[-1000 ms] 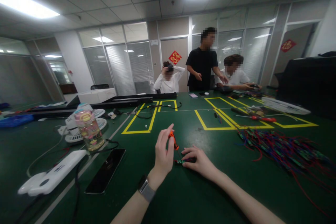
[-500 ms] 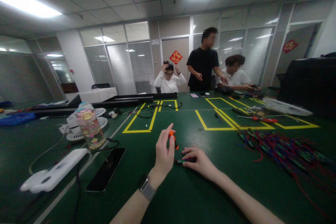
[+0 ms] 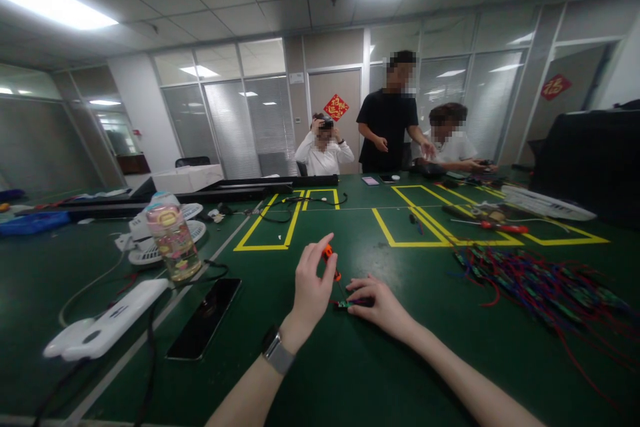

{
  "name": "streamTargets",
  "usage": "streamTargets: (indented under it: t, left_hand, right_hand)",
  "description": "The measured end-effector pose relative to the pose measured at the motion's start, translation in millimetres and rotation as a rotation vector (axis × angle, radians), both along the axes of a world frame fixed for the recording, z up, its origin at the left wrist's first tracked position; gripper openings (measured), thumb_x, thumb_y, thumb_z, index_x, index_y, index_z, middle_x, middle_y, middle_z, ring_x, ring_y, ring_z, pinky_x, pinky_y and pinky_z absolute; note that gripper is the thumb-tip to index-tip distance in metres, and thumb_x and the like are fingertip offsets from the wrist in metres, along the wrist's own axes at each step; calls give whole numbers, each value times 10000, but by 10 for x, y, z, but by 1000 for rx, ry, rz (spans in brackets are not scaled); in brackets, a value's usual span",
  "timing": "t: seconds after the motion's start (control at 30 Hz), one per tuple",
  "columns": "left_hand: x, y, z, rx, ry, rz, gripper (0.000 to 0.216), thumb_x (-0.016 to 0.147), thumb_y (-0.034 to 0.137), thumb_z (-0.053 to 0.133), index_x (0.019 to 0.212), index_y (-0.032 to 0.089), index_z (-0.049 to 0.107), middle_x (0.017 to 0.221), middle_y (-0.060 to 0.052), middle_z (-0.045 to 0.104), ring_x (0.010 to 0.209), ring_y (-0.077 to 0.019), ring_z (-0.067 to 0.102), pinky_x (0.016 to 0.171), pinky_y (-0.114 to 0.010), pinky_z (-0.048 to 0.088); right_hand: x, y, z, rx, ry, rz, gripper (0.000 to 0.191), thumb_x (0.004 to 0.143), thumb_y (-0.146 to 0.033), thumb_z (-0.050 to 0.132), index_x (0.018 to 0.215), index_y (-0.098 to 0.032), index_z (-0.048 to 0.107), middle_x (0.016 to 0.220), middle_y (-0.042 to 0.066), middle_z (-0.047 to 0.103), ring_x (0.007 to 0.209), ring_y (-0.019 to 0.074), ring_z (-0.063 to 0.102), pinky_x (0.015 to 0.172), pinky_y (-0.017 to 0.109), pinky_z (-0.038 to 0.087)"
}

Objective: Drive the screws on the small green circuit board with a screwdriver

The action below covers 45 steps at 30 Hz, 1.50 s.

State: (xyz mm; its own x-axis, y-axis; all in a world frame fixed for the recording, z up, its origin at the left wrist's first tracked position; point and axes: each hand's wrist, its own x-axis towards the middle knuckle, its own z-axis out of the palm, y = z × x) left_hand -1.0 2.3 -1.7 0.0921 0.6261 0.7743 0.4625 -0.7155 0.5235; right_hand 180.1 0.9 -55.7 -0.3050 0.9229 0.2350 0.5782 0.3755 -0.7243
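My left hand (image 3: 313, 277) is closed around the orange and black handle of a screwdriver (image 3: 328, 253). The thin shaft slants down to a small green circuit board (image 3: 342, 305) on the table. Whether the tip sits in a screw is too small to tell. My right hand (image 3: 376, 304) pinches the right end of the board and holds it against the tabletop, with dark wires partly hidden under the fingers. A watch with a grey band is on my left wrist.
To the right lies a heap of boards with red and blue wires (image 3: 545, 283). A black phone (image 3: 205, 319), a white device (image 3: 107, 320) and a drink bottle (image 3: 173, 240) are at the left. Yellow tape outlines (image 3: 261, 248) mark the green table. Several people are across it.
The view has shifted very slightly. My left fingers have turned a little on the screwdriver handle, with the thumb more apart from the other fingers. My right hand stays on the board.
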Motion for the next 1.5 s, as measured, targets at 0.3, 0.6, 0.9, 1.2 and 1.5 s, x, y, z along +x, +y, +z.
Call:
streamTargets:
  t: [0.3, 0.6, 0.9, 1.2, 1.5]
  left_hand:
    - [4, -19, 1, 82, -30, -31, 326, 987, 197, 412, 1281, 196, 553, 1030, -67, 636, 965, -183, 601, 846, -302, 483]
    - [-5, -20, 13, 90, -6, -26, 326, 986, 190, 421, 1281, 205, 558, 1018, -63, 617, 953, -179, 590, 840, -303, 478]
    - [-13, -14, -17, 123, -4, -3, 279, 971, 209, 467, 1217, 213, 598, 935, -43, 597, 881, -177, 581, 780, -295, 480]
    - [5, -25, -8, 111, -1, 4, 289, 965, 243, 487, 1224, 226, 613, 941, -53, 590, 890, -184, 585, 782, -300, 498]
    - [-55, 39, 23, 57, -8, 47, 296, 922, 259, 579, 1214, 222, 610, 895, -27, 612, 843, -175, 597, 795, -306, 501]
  right_hand:
    - [-4, 14, -22, 1, 0, -17, 160, 716, -293, 760, 865, -243, 792, 1148, 92, 719, 1205, 287, 582, 1166, 570, 160]
    - [0, 24, -44, -3, 4, -20, 161, 709, -290, 771, 861, -243, 792, 1148, 93, 718, 1201, 284, 587, 1169, 564, 159]
    - [-7, 11, -17, 8, -9, -14, 155, 714, -278, 763, 862, -243, 792, 1145, 94, 720, 1201, 279, 587, 1171, 564, 154]
    - [-6, 13, -24, 25, -2, -8, 142, 722, -293, 759, 852, -248, 792, 1131, 87, 728, 1188, 286, 598, 1170, 571, 164]
    - [-9, 11, -22, 15, -14, -18, 139, 722, -282, 755, 850, -241, 791, 1142, 91, 722, 1193, 284, 594, 1167, 575, 167]
